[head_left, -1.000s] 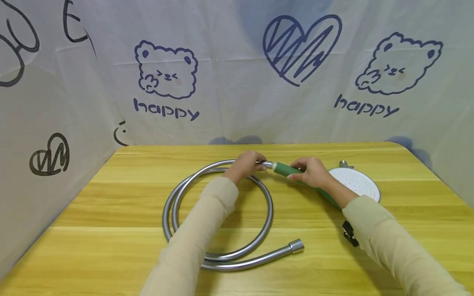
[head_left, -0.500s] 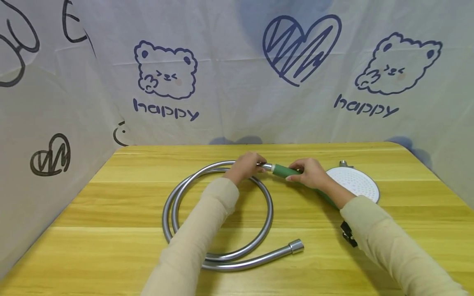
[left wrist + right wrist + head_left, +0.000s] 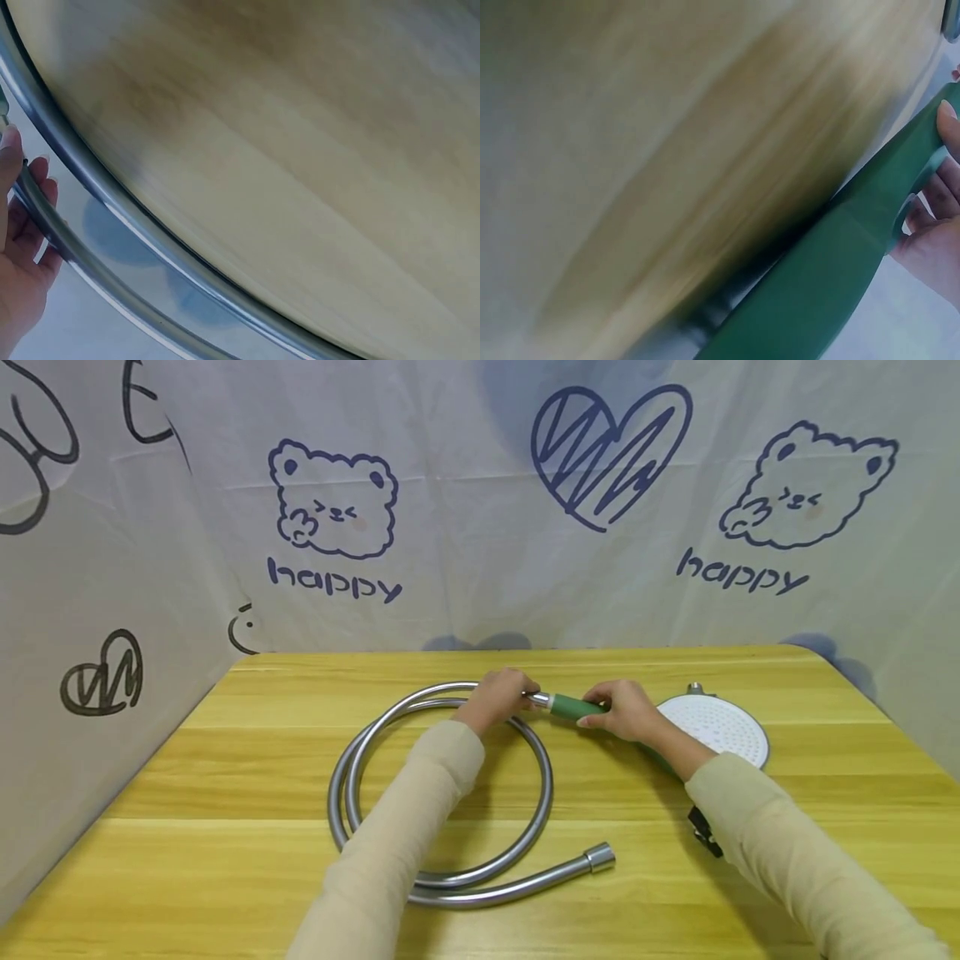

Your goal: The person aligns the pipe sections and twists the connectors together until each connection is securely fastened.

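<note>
A silver shower hose (image 3: 521, 890) lies coiled on the table. My left hand (image 3: 501, 695) grips it near one end at the back of the coil; in the left wrist view the fingers curl round the hose (image 3: 112, 289). That chrome end meets the pale collar of a green shower head handle (image 3: 573, 707); whether they are threaded together I cannot tell. My right hand (image 3: 628, 712) holds this handle, thumb in front, and its green body (image 3: 832, 247) fills the lower right wrist view. The white spray face (image 3: 720, 728) points up, partly hidden by the right wrist.
The hose's other end, a wide chrome nut (image 3: 600, 857), lies toward the front. Behind the spray face is a small chrome fitting (image 3: 695, 689). A black part (image 3: 703, 832) shows beside the right sleeve, partly covered. White cloth with drawings (image 3: 465, 543) walls the wooden table (image 3: 225, 877).
My right hand and the shower head have shifted very slightly left. The left hand keeps its place on the hose, and the coil has not moved.
</note>
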Demonstrator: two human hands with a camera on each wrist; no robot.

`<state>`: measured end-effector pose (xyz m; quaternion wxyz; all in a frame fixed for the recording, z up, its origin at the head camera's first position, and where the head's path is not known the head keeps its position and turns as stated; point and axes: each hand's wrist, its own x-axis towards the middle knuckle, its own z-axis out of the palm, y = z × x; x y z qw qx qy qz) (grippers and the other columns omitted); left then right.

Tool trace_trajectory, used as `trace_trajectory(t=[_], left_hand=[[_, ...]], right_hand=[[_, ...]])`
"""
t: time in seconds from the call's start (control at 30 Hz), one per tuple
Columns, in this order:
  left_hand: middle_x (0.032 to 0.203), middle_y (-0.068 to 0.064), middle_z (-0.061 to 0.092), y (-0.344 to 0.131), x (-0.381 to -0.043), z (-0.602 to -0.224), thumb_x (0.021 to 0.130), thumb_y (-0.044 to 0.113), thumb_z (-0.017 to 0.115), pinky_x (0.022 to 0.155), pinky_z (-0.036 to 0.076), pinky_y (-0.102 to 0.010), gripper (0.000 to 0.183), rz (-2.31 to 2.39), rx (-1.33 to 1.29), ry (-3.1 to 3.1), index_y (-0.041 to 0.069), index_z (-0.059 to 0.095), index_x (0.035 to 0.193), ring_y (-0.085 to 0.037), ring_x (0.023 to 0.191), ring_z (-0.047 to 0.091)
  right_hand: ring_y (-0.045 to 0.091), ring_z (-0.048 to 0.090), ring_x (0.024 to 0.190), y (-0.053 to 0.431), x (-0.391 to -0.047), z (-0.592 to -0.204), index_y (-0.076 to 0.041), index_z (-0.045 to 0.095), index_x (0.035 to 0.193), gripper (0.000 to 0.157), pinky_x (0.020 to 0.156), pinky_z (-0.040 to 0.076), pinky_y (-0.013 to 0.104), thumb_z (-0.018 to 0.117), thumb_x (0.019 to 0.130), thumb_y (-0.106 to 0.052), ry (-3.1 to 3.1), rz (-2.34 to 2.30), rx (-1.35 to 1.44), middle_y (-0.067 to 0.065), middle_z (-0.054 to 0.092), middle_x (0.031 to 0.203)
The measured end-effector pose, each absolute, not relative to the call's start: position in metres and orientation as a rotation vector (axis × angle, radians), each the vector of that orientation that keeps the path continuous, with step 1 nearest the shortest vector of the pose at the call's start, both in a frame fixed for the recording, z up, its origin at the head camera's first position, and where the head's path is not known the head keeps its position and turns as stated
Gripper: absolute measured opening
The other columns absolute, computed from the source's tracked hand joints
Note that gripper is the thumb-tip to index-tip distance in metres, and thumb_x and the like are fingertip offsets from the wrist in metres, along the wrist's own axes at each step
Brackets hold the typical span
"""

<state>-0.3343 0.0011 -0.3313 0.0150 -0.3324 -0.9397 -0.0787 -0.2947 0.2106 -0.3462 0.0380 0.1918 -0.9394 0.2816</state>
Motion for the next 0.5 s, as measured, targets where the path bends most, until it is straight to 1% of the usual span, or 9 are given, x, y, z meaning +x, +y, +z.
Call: trace_trajectory(t=[0.17,0.23,0.4,0.5], left_hand=[[0.091,0.0,0.07,0.0035,-0.3341,-0.3318,0.087,0.026,0.064,0.067,0.043,-0.028,0.013,-0.137,-1.035,-2.906,0.013,0.067,0.085,-0.015,0.079,0.06],[0.092,0.0,0.07,0.004,-0.3337,-0.3324,0.086,0.025,0.065,0.068,0.045,-0.028,0.013,-0.14,-1.031,-2.892,0.013,0.068,0.087,-0.015,0.08,0.061],[0.1,-0.003,0.07,0.0026,-0.3329,-0.3339,0.085,0.022,0.067,0.077,0.049,-0.031,0.02,-0.26,-1.003,-2.9,0.01,0.069,0.101,-0.018,0.089,0.063],[0.102,-0.005,0.068,0.0003,-0.3338,-0.3346,0.085,0.022,0.066,0.081,0.048,-0.032,0.023,-0.345,-0.991,-2.916,0.008,0.066,0.104,-0.02,0.092,0.062]], right_hand=[[0.022,0.062,0.076,0.2112,-0.2947,-0.3458,0.003,0.068,0.102,0.029,0.066,0.05,0.033,0.073,0.08,-0.015,-2.885,0.855,0.597,0.018,0.069,0.096],[0.022,0.062,0.076,0.2115,-0.2941,-0.3455,0.003,0.068,0.101,0.028,0.066,0.05,0.033,0.072,0.08,-0.015,-2.886,0.845,0.605,0.018,0.069,0.095],[0.022,0.062,0.076,0.2119,-0.293,-0.3445,0.003,0.068,0.1,0.028,0.066,0.05,0.034,0.073,0.08,-0.015,-2.885,0.838,0.616,0.018,0.069,0.095],[0.022,0.062,0.076,0.2114,-0.2927,-0.3436,0.003,0.068,0.101,0.028,0.067,0.05,0.034,0.072,0.08,-0.015,-2.879,0.827,0.621,0.018,0.069,0.095]])
